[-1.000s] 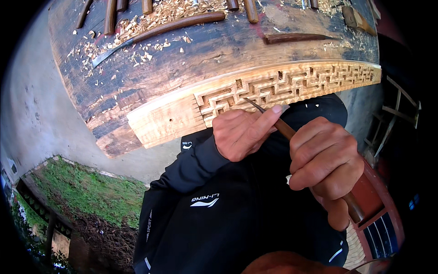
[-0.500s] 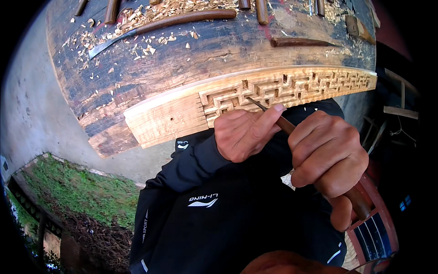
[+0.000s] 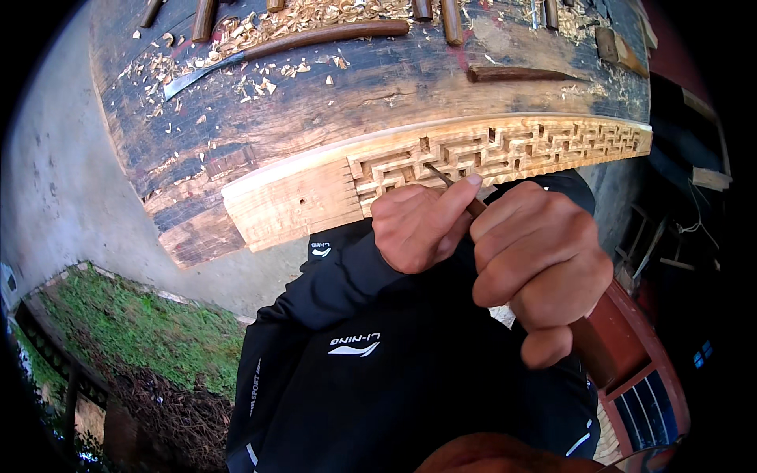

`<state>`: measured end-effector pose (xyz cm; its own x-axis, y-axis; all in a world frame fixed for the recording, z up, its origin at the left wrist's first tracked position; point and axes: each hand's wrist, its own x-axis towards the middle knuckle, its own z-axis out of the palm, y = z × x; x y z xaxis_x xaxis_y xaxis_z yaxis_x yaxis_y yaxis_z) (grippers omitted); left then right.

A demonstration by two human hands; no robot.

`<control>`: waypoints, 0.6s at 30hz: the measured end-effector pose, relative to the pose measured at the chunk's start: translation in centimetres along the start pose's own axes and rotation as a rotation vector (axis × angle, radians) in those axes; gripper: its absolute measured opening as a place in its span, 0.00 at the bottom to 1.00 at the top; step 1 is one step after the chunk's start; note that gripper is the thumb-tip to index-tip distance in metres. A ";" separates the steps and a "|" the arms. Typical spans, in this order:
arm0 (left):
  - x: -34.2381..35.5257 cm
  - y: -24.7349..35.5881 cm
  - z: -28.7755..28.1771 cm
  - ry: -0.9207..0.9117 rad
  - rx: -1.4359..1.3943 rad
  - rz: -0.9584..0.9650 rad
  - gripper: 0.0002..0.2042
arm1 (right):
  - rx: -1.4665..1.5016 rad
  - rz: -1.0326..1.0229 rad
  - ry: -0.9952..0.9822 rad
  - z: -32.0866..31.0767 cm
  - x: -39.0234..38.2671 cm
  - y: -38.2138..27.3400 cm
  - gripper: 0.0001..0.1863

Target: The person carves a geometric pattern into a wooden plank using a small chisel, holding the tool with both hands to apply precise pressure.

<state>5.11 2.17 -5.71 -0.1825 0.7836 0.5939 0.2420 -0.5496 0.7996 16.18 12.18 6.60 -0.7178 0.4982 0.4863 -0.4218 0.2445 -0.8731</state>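
Note:
A long pale wooden board (image 3: 285,203) lies along the near edge of the workbench, carved with a stepped fretwork of grooves and small square holes. Its left end is plain apart from one small round hole. My left hand (image 3: 418,229) rests at the board's near edge, closed around the front of a carving chisel (image 3: 593,352), thumb along the shank. The thin blade tip touches the carved grooves left of the board's middle. My right hand (image 3: 544,256) is wrapped in a fist around the wooden handle, whose butt sticks out below it. The fingers hide most of the handle.
Beyond the board on the scarred workbench (image 3: 347,102) lie a long-handled chisel (image 3: 315,35), a dark wooden-handled tool (image 3: 516,74), a mallet-like wooden tool (image 3: 619,52) and several other handles. Wood shavings (image 3: 260,31) are scattered around them. Grass (image 3: 150,323) lies at lower left.
My right hand has moved left and slightly up, swinging the chisel's handle end leftward. The blade tip stays in nearly the same groove, and my left hand has barely shifted.

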 end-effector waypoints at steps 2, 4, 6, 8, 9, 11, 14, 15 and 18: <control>0.2 0.2 0.0 -0.042 0.045 0.013 0.32 | 0.035 0.018 0.068 -0.7 -0.8 -0.7 0.34; 0.0 0.4 0.3 -0.064 0.060 0.023 0.32 | 0.062 0.029 0.117 -1.4 -1.5 -1.4 0.34; 0.1 0.4 -0.1 -0.109 0.069 0.024 0.34 | 0.063 0.005 0.135 -1.3 -1.7 -1.4 0.34; 0.0 0.4 -0.4 -0.141 0.065 0.021 0.35 | 0.064 0.005 0.129 -1.1 -1.6 -1.3 0.34; -0.1 0.4 -0.4 -0.141 0.066 0.025 0.35 | 0.064 0.005 0.120 -1.2 -1.4 -1.2 0.35; -0.3 0.3 -0.4 -0.141 0.069 0.033 0.34 | 0.073 0.016 0.096 -1.3 -1.2 -1.2 0.35; -0.2 0.3 -0.3 -0.134 0.066 0.026 0.34 | 0.085 0.025 0.078 -1.6 -1.2 -1.2 0.35; -0.2 0.3 -0.4 -0.142 0.067 0.025 0.34 | 0.090 0.024 0.075 -1.6 -1.3 -1.1 0.35; -0.2 0.3 -0.6 -0.154 0.068 0.020 0.34 | 0.098 0.018 0.087 -1.5 -1.3 -0.9 0.35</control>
<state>4.63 1.69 -5.49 -0.0306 0.8109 0.5844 0.3090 -0.5484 0.7770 18.31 12.55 6.74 -0.6771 0.5728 0.4619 -0.4643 0.1544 -0.8721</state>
